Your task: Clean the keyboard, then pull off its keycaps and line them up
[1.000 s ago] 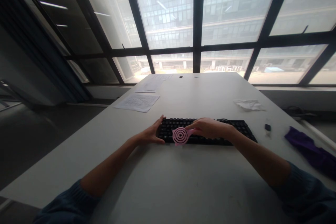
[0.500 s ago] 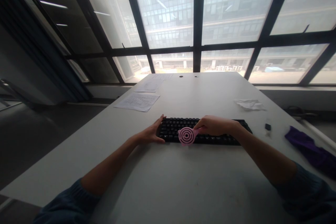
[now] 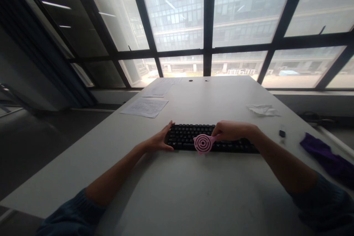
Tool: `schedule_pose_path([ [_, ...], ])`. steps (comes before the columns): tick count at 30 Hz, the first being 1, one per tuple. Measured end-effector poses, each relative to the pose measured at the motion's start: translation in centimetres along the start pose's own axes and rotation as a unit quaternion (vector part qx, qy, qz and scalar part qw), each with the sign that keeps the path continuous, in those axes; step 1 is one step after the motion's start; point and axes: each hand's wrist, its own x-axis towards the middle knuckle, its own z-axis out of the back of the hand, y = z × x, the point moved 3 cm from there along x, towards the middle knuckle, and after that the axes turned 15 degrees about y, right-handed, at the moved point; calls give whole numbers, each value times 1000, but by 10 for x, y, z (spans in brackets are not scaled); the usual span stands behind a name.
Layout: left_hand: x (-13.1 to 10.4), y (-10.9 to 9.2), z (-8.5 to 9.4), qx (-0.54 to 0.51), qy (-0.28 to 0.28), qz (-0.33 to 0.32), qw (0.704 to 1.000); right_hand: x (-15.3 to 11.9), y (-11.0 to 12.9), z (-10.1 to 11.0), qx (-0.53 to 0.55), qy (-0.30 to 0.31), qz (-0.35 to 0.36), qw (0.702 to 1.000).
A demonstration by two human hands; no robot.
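A black keyboard [image 3: 181, 137] lies flat on the white table, lengthwise across my view. My left hand [image 3: 159, 141] grips its left end, thumb at the near corner and fingers at the far corner. My right hand [image 3: 231, 131] is closed round the handle of a pink hairbrush [image 3: 203, 143] and covers keys on the right part. The brush's round head, with ring-shaped slots, points left over the near middle of the keyboard. I cannot tell whether its underside touches the keys.
Printed papers [image 3: 145, 107] lie on the left of the table [image 3: 177, 199]. A crumpled white tissue [image 3: 262, 110], a small dark object [image 3: 282, 133] and a purple cloth [image 3: 326, 156] lie on the right. Large windows stand beyond the far edge.
My right hand has moved a little to the right with the hairbrush, uncovering a few more keys. My left hand and the keyboard stay where they were.
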Motion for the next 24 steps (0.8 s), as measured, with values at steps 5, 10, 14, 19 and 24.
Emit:
schedule_pose_path([
  [5,0,0,1,-2,5,8,1000,-2,-7,2,-9,11,-8,1000],
  [10,-1,-1,1,1,6,7,1000,-6,-11,4,-19,17,-28,999],
  [14,-2,-4,1,-4,3,8,1000,-8,-14,4,-10,19,-34,999],
  [19,-1,-1,1,-3,5,7,1000,-8,-17,4,-17,20,-42,999],
  [24,0,5,0,4,3,0,1000,-5,-15,5,-35,5,-37,999],
])
